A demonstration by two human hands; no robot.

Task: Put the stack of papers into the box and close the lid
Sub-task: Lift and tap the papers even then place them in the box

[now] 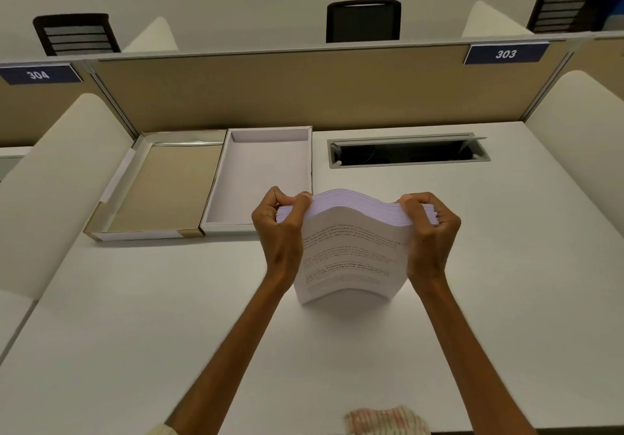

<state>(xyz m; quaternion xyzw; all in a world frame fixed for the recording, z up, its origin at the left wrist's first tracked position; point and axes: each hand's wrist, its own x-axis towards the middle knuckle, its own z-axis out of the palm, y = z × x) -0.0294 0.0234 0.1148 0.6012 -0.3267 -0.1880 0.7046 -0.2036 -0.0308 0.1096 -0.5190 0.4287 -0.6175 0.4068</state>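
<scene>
Paper is all we have in hand so far: the thick white stack of printed sheets (351, 252) stands on its lower edge on the white desk (135, 316), tilted so the printed face looks back at us. Our left hand (280, 225) and right hand (429, 225) are both curled tight around the stack's upper corners, thumbs on the near face and fingers wrapped behind, squeezing hard enough that the top edge bows upward in a wave. We judge this to be squaring or gathering the sheets before the transfer.

Nothing has gone into the open white cardboard box (260, 178), which lies empty on the desk just beyond and to the left of our left hand. Its shallow beige-lined lid (158, 188) lies inside-up, touching the box's left side. So we reckon the task is at its start: lowering the stack into the box and fitting the lid both remain.

As held, the stack's long axis runs from the desk up and away from us, its text lines crosswise. The box's long axis runs away from us along the desk, so the stack must be laid flat to match.
</scene>
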